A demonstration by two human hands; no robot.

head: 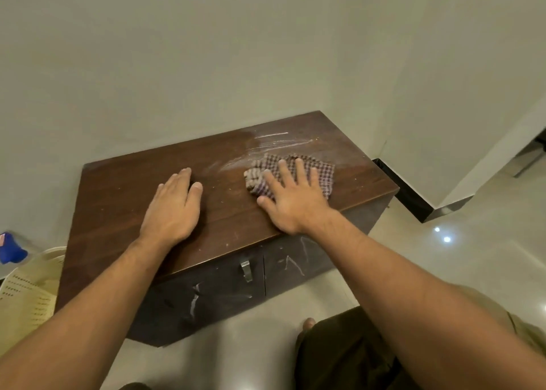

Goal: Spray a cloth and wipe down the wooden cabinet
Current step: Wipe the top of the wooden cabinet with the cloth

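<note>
A low wooden cabinet (124, 200) with a dark brown top stands against the wall. A checked cloth (322, 169) lies folded on the right part of the top. My right hand (291, 199) presses flat on the cloth, fingers spread. My left hand (172, 209) rests flat on the bare wood to the left, holding nothing. Wet streaks (271, 141) shine on the top just behind the cloth. At the far left edge a clear spray bottle with a blue head (11, 249) shows only partly.
A cream perforated plastic basket (26, 298) stands left of the cabinet. The cabinet front has a metal handle (245, 270) and pale smears. A wall corner with black skirting (404, 194) lies to the right. My knee (354, 354) is over the glossy floor.
</note>
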